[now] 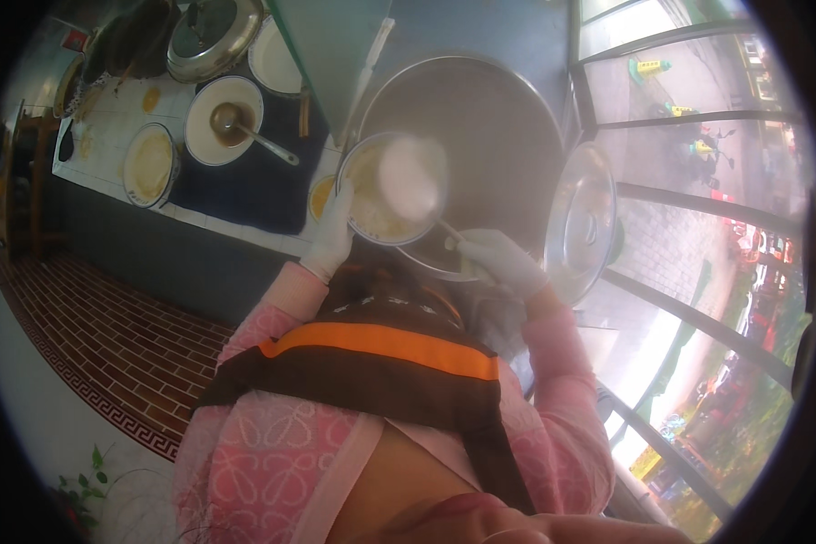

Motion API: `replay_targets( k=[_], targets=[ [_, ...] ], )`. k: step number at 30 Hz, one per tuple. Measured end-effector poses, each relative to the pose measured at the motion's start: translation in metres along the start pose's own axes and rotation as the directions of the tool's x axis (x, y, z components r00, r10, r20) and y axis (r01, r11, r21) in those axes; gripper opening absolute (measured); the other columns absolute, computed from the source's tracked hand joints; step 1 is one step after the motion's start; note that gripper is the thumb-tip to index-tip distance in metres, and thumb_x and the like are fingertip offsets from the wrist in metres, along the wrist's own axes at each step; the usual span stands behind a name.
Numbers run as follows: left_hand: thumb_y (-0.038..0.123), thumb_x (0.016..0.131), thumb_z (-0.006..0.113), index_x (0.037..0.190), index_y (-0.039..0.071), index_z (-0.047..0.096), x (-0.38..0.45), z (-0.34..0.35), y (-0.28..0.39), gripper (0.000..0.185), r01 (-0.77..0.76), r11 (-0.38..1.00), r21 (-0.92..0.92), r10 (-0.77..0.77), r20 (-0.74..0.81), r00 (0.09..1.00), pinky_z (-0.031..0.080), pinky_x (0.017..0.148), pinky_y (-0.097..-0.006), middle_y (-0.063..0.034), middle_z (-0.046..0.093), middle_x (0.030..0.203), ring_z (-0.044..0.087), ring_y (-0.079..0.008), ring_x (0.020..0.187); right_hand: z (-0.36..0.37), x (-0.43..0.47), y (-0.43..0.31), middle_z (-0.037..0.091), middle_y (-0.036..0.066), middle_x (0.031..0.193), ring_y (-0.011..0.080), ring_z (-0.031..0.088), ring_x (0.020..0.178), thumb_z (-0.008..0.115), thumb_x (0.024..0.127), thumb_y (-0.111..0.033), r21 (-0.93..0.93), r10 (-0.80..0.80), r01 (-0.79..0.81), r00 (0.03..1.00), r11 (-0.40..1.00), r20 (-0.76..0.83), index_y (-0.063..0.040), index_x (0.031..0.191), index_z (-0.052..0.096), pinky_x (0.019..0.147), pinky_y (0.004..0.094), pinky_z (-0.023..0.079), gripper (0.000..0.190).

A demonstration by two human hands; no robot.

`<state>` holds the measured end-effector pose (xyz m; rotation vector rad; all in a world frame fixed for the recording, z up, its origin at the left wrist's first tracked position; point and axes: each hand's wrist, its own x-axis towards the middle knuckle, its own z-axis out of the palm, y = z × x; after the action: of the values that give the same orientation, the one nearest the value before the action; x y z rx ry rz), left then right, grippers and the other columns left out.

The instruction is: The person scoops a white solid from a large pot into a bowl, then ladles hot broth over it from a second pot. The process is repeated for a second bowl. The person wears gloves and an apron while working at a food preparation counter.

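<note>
My gloved left hand (331, 236) grips the left rim of a white bowl (367, 211) with a blue-edged rim and pale yellowish contents. The bowl is over the near left side of a large, steaming metal pot (510, 156). In my gloved right hand (506, 262) is the thin handle of a ladle-like utensil (450, 231). Its head reaches over the bowl, where a rounded white mass (411, 178) is blurred by motion or steam. I cannot tell whether that mass is the utensil's head or food on it.
Left of the pot, a tiled counter holds a bowl with a metal ladle (227, 117), another filled bowl (148, 166), and a lidded metal pot (210, 37). A glass panel (333, 61) stands beside the large pot. A round metal lid (582, 221) leans at the right, before windows.
</note>
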<state>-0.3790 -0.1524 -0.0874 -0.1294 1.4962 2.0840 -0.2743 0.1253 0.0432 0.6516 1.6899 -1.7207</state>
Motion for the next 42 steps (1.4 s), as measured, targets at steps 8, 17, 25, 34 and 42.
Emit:
replay_targets(
  k=[8,17,25,34,42],
  targets=[
    [0.037,0.116,0.047,0.159,-0.002,0.042,-0.001,0.027,0.029,0.058,-0.071,0.997,-0.006,0.07,-0.033,0.997,0.036,0.121,-0.0336,-0.0112,0.051,0.157,0.047,-0.0194,0.143,-0.011,0.011,0.015,0.067,-0.001,0.084,0.0077,0.06,0.074,0.065,0.106,-0.027,-0.645,-0.63,0.573,0.756,0.506,0.178,-0.001,0.121,0.073,0.063,0.0252,0.048,0.031],
    [0.037,0.116,0.044,0.158,-0.004,0.043,0.011,0.018,0.01,0.058,-0.034,0.977,0.21,0.058,-0.106,0.993,0.034,0.123,-0.0354,-0.014,0.049,0.159,0.044,-0.023,0.148,-0.019,0.018,0.02,0.068,0.0,0.082,0.0061,0.059,0.068,0.064,0.106,-0.029,-0.15,0.082,-0.081,0.997,0.985,0.001,-0.003,0.119,0.074,0.057,0.0241,0.047,0.03],
    [0.033,0.119,0.036,0.161,-0.003,0.038,0.011,0.017,0.004,0.056,-0.138,0.895,0.425,0.138,0.03,0.99,0.033,0.125,-0.036,-0.0155,0.046,0.161,0.042,-0.0246,0.15,-0.036,0.016,0.017,0.07,-0.002,0.078,0.009,0.062,0.065,0.067,0.105,-0.027,0.097,-0.005,-0.003,0.997,0.995,0.077,-0.004,0.117,0.075,0.057,0.0241,0.048,0.026],
    [0.041,0.117,0.04,0.164,0.003,0.033,0.007,0.035,0.022,0.061,0.039,0.992,-0.12,-0.024,0.125,0.992,0.037,0.124,-0.0374,-0.0128,0.043,0.163,0.044,-0.025,0.149,-0.006,-0.033,-0.003,0.069,-0.001,0.1,0.0048,0.057,0.079,0.066,0.105,-0.017,0.211,-0.115,0.214,0.909,0.954,-0.401,-0.002,0.134,0.068,0.069,0.0211,0.048,0.033],
    [0.044,0.116,0.043,0.163,0.004,0.035,0.001,0.027,0.014,0.062,0.0,0.999,-0.054,0.007,0.125,0.992,0.039,0.122,-0.0368,-0.0131,0.047,0.161,0.047,-0.0243,0.146,0.032,0.0,0.045,0.065,0.007,0.105,0.0109,0.062,0.079,0.064,0.102,-0.005,-0.433,-0.488,0.252,0.616,0.866,-0.618,0.001,0.141,0.063,0.069,0.0282,0.053,0.04]
  ],
)
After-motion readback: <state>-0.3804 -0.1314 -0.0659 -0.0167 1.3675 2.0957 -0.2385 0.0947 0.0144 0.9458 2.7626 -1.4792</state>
